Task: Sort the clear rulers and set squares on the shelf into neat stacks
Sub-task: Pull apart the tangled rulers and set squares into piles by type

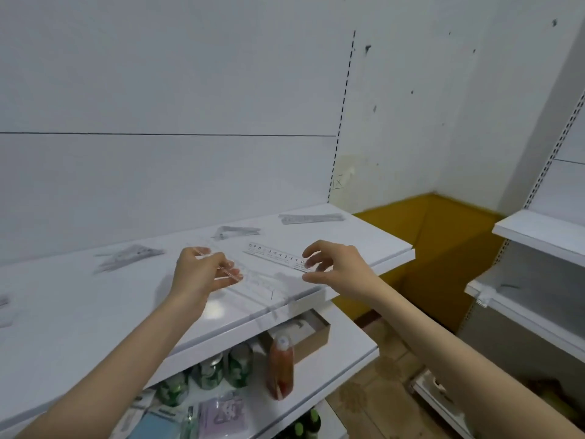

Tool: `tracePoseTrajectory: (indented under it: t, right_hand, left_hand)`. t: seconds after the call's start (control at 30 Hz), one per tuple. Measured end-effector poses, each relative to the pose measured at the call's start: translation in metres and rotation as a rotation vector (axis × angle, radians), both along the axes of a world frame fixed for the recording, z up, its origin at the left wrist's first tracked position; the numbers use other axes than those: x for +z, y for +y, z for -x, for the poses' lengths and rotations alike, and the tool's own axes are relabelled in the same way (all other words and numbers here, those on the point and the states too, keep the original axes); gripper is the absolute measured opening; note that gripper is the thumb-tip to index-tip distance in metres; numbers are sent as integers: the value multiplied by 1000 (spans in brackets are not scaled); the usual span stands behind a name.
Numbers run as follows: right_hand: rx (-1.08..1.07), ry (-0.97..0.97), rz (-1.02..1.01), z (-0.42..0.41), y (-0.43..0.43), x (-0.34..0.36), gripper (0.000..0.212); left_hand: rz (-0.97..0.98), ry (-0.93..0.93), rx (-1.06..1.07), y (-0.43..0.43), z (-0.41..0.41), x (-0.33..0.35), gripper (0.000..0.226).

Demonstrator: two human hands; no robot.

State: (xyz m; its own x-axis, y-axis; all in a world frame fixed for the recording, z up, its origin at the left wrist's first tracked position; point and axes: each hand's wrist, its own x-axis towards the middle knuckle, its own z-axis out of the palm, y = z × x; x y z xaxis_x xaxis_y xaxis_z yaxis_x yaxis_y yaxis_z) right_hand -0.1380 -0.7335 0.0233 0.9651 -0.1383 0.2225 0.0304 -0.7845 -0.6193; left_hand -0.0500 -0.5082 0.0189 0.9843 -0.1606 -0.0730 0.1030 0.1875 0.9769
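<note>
Head view looks down on a white shelf (95,312) where clear rulers and set squares lie scattered. The left hand (202,270) is above the shelf's middle, thumb and fingers (226,264) pinching a clear strip (233,274) that slants across them; whether it is a ruler or a set square's edge is hard to tell. Just right of it a numbered ruler (275,255) lies flat on the shelf, running back and to the left. The right hand (332,264) is at that ruler's near end, fingers spread and curled over the zero mark and thumb below the edge; I cannot tell whether they grip it or only hover.

Farther back lie three small heaps, well apart: set squares (129,256) at the left, a second heap (235,232) in the middle, and long rulers (311,218) near the right corner. More clear pieces (4,308) show at the far left edge.

On the lower shelf (342,359) an open brown box (311,339) holds something white that is too blurred to name. An orange bottle (280,365) stands upright just in front of the box. Left of it stand green cans (221,370), and nearer the camera lie flat packets (221,415), one of them blue (158,423). Another white shelf unit (538,236) is at the right.
</note>
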Motion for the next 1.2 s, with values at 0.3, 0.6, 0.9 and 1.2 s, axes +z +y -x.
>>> tracePoseTrajectory:
  t: [0.3,0.6,0.9,1.2]
  right_hand:
    - [-19,-2,-33,-61,-79,-27,34]
    - [-60,8,101,-138,-178,-37,33]
    - [57,7,276,-234,-221,-41,21]
    - [219,53,333,-272,-246,-58,22]
  left_hand:
    - [-31,36,-8,-77,-56,-23,25]
    - [-15,61,52,-137,-87,-17,14]
    - [65,95,275,-169,-103,-24,15]
    - [33,118,382,-193,-103,-31,15]
